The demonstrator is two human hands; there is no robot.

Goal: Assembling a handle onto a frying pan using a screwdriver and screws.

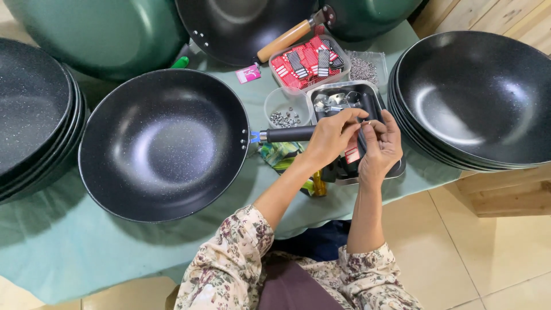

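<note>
Head view: tray [313, 58] holds red tags [301, 64].

Wok [163, 144] lies centre; pan stacks [476, 97] flank it; trays [310, 63] seemingly behind its handle [290, 134].

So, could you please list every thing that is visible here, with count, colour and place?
wok with handle: one, black, middle of the table
stacked woks: one pile, black, right
stacked woks: one pile, black, left
wok with wooden handle: one, black, top
tags tray: one, red and black, top centre
screws cup: one, clear, beside the handle
tablecloth: one, green, under everything
left hand: on the black handle
right hand: beside the left, pinching a small part
</note>
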